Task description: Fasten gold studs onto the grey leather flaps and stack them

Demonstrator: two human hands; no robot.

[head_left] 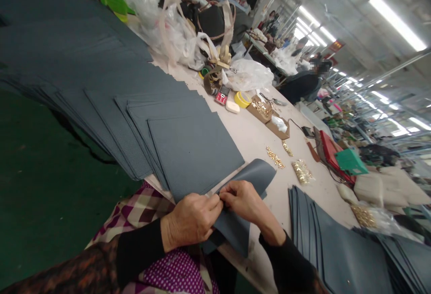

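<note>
Low at the centre, a dark blue-grey leather panel [235, 229] bends over the table edge, with its upper part curling up. My left hand [193, 217] is closed in a pinch on this panel. Thumb and forefinger of my right hand [244, 200] also pinch it, right beside the left fingertips. Whether some small part sits between the fingertips is hidden. Just beyond my hands lies a flat leather panel [195, 150], top of a fanned row of similar panels [84, 69] that runs off to the left. A small pile of gold-coloured fittings [275, 157] lies past the right hand.
More leather panels [346, 244] are stacked at the right. Behind are a clear bag of gold-coloured parts [302, 171], cardboard trays [258, 109], yellow tape [242, 99] and plastic bags [249, 74]. A green box [351, 161] stands farther right. A person in dark clothes [299, 86] sits beyond the table.
</note>
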